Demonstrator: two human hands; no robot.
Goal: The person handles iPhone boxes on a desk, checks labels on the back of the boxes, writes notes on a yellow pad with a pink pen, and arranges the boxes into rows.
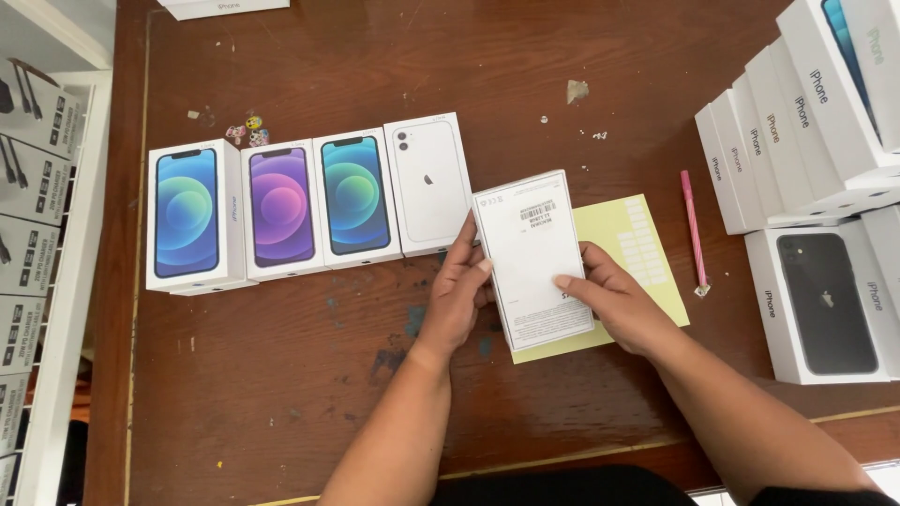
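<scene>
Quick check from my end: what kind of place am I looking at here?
Probably a phone shop's counter or stockroom. A row of boxed phones lies on a worn wooden table, more white boxes are stacked at right, and packaged chargers hang at left. Both hands hold a white box.

This looks like a small phone shop or its stock counter. A worn, paint-flecked brown wooden table (281, 375) carries a row of four white cardboard phone boxes (309, 211), and more such boxes stand stacked at the right edge (797, 141). On the left, a white display rack (56, 281) holds packaged charger cables hanging in rows, as retail goods do.
</scene>
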